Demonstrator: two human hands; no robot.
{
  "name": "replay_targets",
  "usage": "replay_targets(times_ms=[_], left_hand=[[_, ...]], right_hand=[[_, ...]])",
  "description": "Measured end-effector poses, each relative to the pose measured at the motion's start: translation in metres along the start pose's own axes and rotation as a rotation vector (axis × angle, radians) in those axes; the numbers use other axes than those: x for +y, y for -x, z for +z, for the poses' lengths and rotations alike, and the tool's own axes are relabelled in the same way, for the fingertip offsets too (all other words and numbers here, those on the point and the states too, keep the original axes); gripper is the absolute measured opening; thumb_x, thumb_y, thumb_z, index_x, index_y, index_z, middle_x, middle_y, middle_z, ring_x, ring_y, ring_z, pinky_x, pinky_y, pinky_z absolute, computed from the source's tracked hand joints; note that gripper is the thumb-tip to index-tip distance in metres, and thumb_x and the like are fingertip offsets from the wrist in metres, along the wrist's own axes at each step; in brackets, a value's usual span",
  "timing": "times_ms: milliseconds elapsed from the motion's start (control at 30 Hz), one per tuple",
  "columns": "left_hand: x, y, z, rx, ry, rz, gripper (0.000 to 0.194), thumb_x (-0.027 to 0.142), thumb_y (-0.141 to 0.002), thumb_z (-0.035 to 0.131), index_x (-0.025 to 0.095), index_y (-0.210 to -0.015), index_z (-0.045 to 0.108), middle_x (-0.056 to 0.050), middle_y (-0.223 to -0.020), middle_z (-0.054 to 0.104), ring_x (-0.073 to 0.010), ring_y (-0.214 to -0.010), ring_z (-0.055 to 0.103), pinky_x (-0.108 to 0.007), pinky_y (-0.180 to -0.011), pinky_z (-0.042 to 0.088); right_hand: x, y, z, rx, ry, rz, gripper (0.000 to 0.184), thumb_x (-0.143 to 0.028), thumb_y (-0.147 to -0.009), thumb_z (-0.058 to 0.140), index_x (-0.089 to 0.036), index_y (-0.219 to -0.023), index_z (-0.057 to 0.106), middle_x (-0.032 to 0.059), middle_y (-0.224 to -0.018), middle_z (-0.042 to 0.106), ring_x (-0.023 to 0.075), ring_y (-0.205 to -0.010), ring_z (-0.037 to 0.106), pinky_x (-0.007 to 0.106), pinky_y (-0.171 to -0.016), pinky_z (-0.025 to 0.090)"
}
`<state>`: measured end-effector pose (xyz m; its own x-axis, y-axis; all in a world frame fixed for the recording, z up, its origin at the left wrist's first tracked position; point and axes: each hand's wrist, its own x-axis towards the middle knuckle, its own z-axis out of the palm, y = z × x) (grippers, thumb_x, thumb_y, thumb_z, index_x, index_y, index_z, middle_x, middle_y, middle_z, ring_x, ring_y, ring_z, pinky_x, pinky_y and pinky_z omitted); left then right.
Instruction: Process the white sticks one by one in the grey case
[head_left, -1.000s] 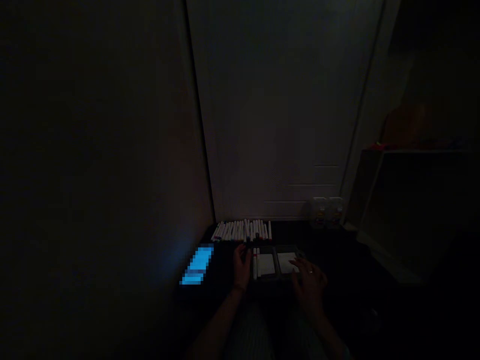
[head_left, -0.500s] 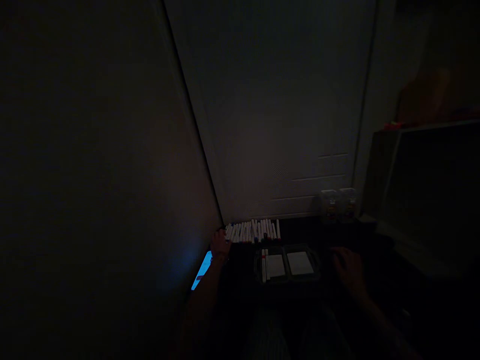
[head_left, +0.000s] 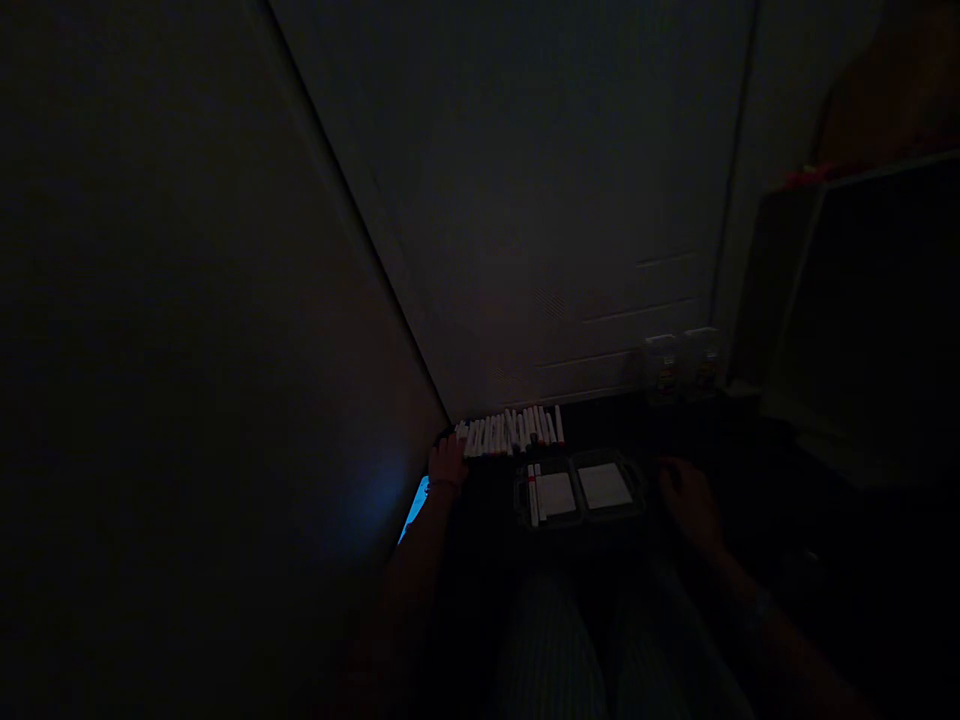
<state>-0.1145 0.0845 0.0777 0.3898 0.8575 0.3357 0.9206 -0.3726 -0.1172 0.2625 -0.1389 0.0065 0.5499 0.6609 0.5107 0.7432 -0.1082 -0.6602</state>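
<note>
The scene is very dark. My left hand [head_left: 448, 462] lies at the left end of a row of white markers [head_left: 510, 432], its fingers stretched toward the end ones. Whether it touches a marker is hard to make out. In front of the row lies an opened clear case [head_left: 578, 492] with two halves. Its left half holds two white markers [head_left: 534, 495] beside a white card [head_left: 556, 494], and another white card [head_left: 604, 486] lies in the right half. My right hand [head_left: 690, 500] rests to the right of the case, fingers loosely bent and apart, holding nothing visible.
A lit phone-like screen [head_left: 414, 510] glows beside my left forearm, against the left wall [head_left: 225, 350]. Two clear containers [head_left: 681, 365] stand at the back right, by the back wall [head_left: 540, 220]. A large dark box-like object [head_left: 862, 320] rises on the right.
The camera view has tilted downward, so the markers, case and containers sit higher in the picture. Both hands stay near the same places, the left at the row's end.
</note>
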Motion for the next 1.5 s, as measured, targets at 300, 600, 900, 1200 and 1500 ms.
replay_targets(times_ms=[300,600,900,1200,1500], left_hand=[[-0.01,-0.005,0.013,-0.14,-0.146,0.037,0.053,0.021,-0.076,0.046,0.026,-0.128,0.036,-0.006,-0.139,0.028,-0.0278,-0.122,0.026,-0.045,-0.097,0.02],[-0.005,-0.015,0.012,-0.15,-0.217,0.093,0.044,0.012,-0.082,0.033,0.026,-0.122,0.045,-0.005,-0.138,0.033,-0.0274,-0.121,0.028,-0.046,-0.093,0.026],[-0.011,-0.01,0.008,-0.056,-0.151,0.164,0.045,0.011,-0.083,0.033,0.029,-0.123,0.044,-0.004,-0.134,0.039,-0.0259,-0.117,0.033,-0.044,-0.091,0.029],[-0.005,-0.01,-0.021,0.215,0.412,0.032,0.026,0.023,-0.079,0.048,0.024,-0.102,0.059,-0.006,-0.107,0.061,-0.0187,-0.095,0.053,-0.031,-0.084,0.039],[0.109,0.047,-0.025,0.613,1.823,-0.518,0.033,0.037,-0.076,0.052,0.017,-0.102,0.058,-0.008,-0.105,0.06,-0.0151,-0.091,0.058,-0.027,-0.075,0.047]], right_hand=[[-0.007,0.0,-0.003,-0.03,0.071,-0.03,0.031,-0.029,-0.083,0.035,-0.016,-0.101,0.056,0.0079,-0.097,0.058,0.0197,-0.091,0.05,0.033,-0.081,0.036],[-0.014,0.003,-0.007,-0.101,0.112,-0.019,0.03,-0.029,-0.085,0.035,-0.019,-0.103,0.056,0.0057,-0.096,0.059,0.0178,-0.088,0.052,0.029,-0.076,0.037],[-0.016,0.002,-0.009,-0.121,0.161,-0.028,0.029,-0.028,-0.086,0.033,-0.021,-0.101,0.057,0.0035,-0.093,0.061,0.016,-0.085,0.052,0.027,-0.073,0.037],[-0.022,0.004,-0.008,-0.191,0.196,-0.165,0.029,-0.027,-0.086,0.034,-0.02,-0.105,0.055,0.005,-0.099,0.06,0.0168,-0.089,0.052,0.027,-0.076,0.037],[-0.039,0.008,-0.01,-0.067,0.262,-0.267,0.028,-0.021,-0.083,0.039,-0.019,-0.105,0.055,0.0086,-0.101,0.058,0.021,-0.093,0.05,0.034,-0.082,0.034]])
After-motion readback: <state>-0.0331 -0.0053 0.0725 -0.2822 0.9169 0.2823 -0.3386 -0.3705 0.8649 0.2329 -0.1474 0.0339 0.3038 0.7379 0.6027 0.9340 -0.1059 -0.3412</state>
